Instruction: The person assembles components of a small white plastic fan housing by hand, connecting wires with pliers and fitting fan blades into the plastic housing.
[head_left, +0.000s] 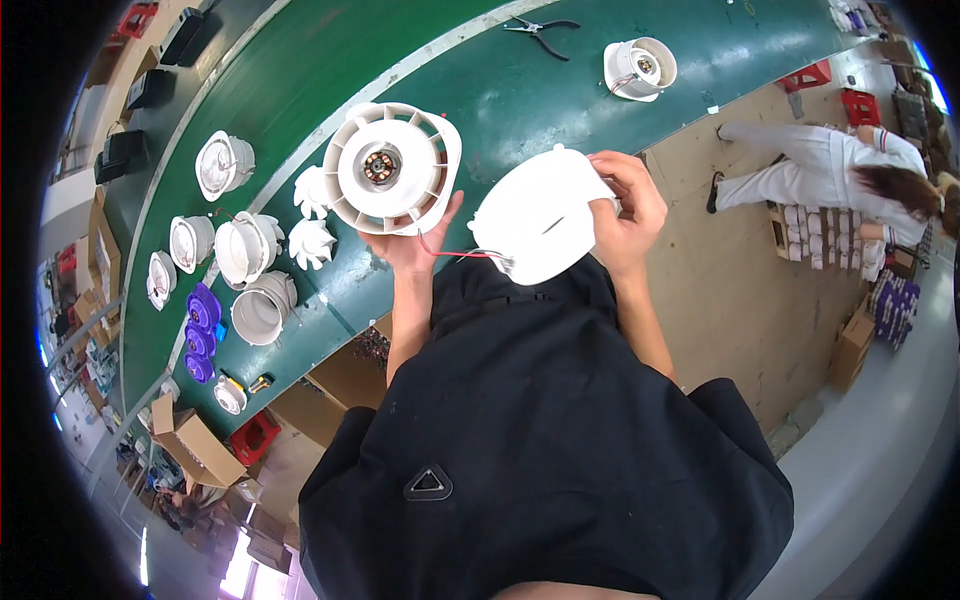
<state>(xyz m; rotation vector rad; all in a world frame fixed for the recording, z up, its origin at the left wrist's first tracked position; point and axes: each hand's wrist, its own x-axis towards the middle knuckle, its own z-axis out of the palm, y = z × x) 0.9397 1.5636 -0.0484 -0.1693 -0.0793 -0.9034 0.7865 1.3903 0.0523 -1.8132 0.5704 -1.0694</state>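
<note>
The left hand [408, 250] grips a round white fan housing [404, 150] from below, its thumb up along the lower right rim and most of its fingers hidden behind. The housing sits just above that palm, its ribbed ring and copper motor coil [381, 168] facing up toward the head. The right hand [632, 205] clasps a white cover [535, 215] at its right edge, fingers bent over the rim and thumb against the near face; the cover extends leftward from this hand, over the person's lap. Red and dark wires [458, 253] link the housing to the cover's lower left edge. Both pieces are apart otherwise, side by side.

On the green bench [480, 95], two white fan wheels [312, 243] lie just left of the held housing, near a group of white tubs [245, 250]. Purple parts [201, 341] stand farther left. Pliers [542, 36] lie beyond the cover, near another housing [640, 68].
</note>
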